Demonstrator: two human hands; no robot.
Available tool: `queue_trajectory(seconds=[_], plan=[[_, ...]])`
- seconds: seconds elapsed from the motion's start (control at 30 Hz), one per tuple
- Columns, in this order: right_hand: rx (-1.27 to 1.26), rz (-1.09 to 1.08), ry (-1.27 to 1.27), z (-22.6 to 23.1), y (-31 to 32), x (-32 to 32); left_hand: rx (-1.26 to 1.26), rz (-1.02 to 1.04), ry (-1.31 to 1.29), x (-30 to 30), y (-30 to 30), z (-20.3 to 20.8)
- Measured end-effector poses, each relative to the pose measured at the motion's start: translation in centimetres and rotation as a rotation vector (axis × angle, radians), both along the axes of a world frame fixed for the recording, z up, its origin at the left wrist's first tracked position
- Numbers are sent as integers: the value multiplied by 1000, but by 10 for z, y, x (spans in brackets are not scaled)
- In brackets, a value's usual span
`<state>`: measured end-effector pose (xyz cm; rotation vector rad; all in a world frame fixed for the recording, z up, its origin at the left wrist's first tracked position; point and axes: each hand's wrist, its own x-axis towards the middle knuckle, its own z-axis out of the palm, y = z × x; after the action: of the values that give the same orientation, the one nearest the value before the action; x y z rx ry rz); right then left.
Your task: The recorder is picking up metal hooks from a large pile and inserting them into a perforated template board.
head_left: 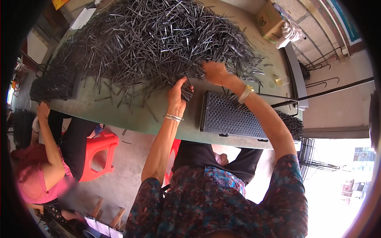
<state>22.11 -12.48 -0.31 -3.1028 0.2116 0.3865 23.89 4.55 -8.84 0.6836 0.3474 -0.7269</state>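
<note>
A large heap of thin dark strips (158,39) spreads over the green table. My left hand (177,97), palm turned up, is closed around a bundle of thin dark strips (187,93) at the heap's near edge. Just right of it, my right hand (217,74) is in the air by the heap with its fingers curled together; what they hold, if anything, cannot be made out. Below my right forearm lies a black tray (232,117) with rows of small holes. Dark strips stand upright in its right end and a few at its far edge.
Another person in pink (43,166) sits at the left by a second tray (55,87) filled with strips. A red stool (104,152) stands beside them. A cardboard box (270,22), a small clear cup (281,80) and a dark metal rod (333,90) are at the right.
</note>
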Motion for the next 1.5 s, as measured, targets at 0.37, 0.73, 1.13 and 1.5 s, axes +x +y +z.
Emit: queue_trajectory(seconds=[0.37,0.73,1.13,1.5], plan=[[-48,267,40,-28,29,29,-118,48,51,-16,28,-1],[-125,475,-32,-36,21,27,-167,-91,38,-12,21,-6],[751,-67,-115,38,-17,40,-262,-8,-26,39,-28,0],[700,-87,-386,8,23,18,-367,31,-50,37,-48,11]])
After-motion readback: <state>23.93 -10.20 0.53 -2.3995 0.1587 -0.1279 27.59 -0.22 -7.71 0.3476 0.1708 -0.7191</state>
